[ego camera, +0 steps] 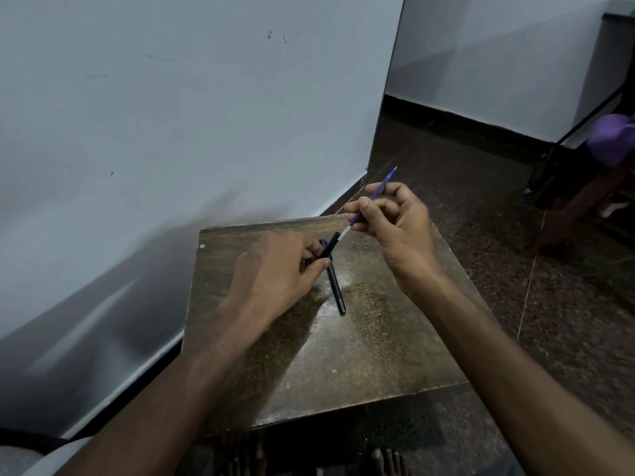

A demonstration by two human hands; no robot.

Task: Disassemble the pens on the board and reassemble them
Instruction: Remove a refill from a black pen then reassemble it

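Over a worn wooden board [343,355] set on a speckled dark floor [481,235] beside a pale wall [171,115], your two bare hands work a pen apart or together; which of the two cannot be told from this instant. Your left hand [278,269] curls its fingers around a short black barrel [330,247], held just above the board's far half. Your right hand [391,218] pinches the purple refill [369,202] between thumb and forefinger, the refill's pale lower end meeting the barrel's mouth, its writing tip pointing up and away toward the floor. A second black pen piece [336,286], seemingly a cap or body, lies on the board directly beneath your left fingers.

The risk here is alignment: the refill is thin and held at a slant, so pushing or pulling off-axis could bend it or jam it in the barrel. The loose piece could roll toward the board's edge if nudged.

No brand, label or writing is legible on any part.
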